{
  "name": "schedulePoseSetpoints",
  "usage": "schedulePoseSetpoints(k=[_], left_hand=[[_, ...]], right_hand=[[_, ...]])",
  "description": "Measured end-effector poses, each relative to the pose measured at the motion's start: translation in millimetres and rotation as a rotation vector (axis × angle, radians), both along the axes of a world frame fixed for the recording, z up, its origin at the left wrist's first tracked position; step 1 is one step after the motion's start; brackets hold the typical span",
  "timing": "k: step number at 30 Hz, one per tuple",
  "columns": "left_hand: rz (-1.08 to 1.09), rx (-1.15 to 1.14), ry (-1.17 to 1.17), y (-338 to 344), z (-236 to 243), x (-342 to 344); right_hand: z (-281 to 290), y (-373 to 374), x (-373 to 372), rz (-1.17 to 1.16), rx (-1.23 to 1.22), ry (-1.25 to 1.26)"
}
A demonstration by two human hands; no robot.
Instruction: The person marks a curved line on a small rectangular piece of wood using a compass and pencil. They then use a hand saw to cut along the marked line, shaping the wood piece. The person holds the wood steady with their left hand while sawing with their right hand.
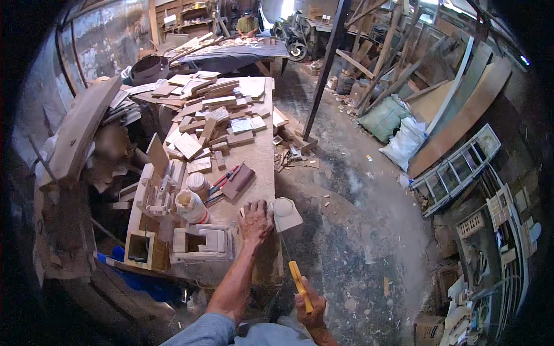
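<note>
My left hand presses down at the right edge of the workbench, holding a pale wooden piece that juts out past the edge. A round outline shows on that piece. Below it, my right hand is closed around the yellow handle of a hand saw. Its thin blade, seen almost edge-on, runs up toward the wood's lower edge; whether it touches cannot be made out. Left of my left hand stand an open white jar, a second jar and a square wooden block with an opening.
Red-handled tools lie beside a brown wooden block. Many wood offcuts are heaped farther along the bench. A dark post rises to the right. Sacks and a ladder line the right side. Another person sits far back.
</note>
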State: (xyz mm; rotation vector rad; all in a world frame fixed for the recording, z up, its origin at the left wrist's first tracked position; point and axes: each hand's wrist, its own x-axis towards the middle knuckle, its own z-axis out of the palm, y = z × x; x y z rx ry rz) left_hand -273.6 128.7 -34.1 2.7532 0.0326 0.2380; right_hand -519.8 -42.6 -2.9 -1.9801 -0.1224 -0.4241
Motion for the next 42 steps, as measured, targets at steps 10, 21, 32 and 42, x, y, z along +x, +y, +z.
schedulePoseSetpoints(k=[10,21,32,42], left_hand=[[0.018,0.009,-0.129,0,-15,0],[0.008,0.031,-0.067,-2,0,-3],[-0.008,0.072,-0.160,2,-15,0],[-0.084,0.026,-0.156,0,-3,-5]], right_hand=[[-10,-1,-3,-0.017,0.048,0.006],[5,-3,-11,-0.016,-0.036,-0.022],[7,-8,-15,0.029,-0.033,-0.010],[-5,-15,-19,-0.026,0.168,0.014]])
